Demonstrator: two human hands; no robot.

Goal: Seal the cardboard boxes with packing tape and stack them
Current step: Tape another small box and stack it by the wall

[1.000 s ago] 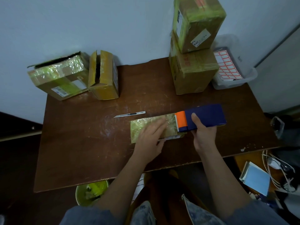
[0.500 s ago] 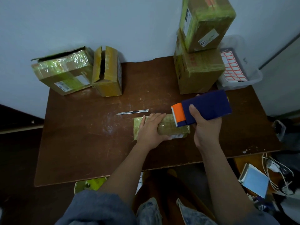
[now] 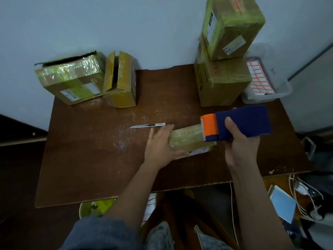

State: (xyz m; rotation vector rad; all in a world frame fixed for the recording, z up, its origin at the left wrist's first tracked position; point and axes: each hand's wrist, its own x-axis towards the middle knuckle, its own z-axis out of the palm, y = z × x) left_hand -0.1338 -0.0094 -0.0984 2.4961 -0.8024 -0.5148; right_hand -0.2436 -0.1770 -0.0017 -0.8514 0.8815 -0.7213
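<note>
- Small flat box (image 3: 187, 138) lying on the brown table (image 3: 90, 159), near the front edge, wrapped in yellowish tape.
- Left hand (image 3: 160, 145) laid flat on the box's left end, fingers straight and spread, pressing rather than gripping.
- Right hand (image 3: 241, 141) clenched round the blue tape dispenser (image 3: 241, 123), thumb on top; orange end of the dispenser just above the box's right end, contact not clear.
- Utility knife (image 3: 147, 125) lying loose on the table just beyond the left hand's fingertips.
- Two taped boxes stacked at the back right: upper box (image 3: 232, 26) tilted on lower box (image 3: 221, 82).
- At the back left, a taped box (image 3: 70, 78) with a flap raised, touching an open box (image 3: 120, 82) stood on end.
- Clear bin (image 3: 268, 87) with red-bordered labels right of the stack.
</note>
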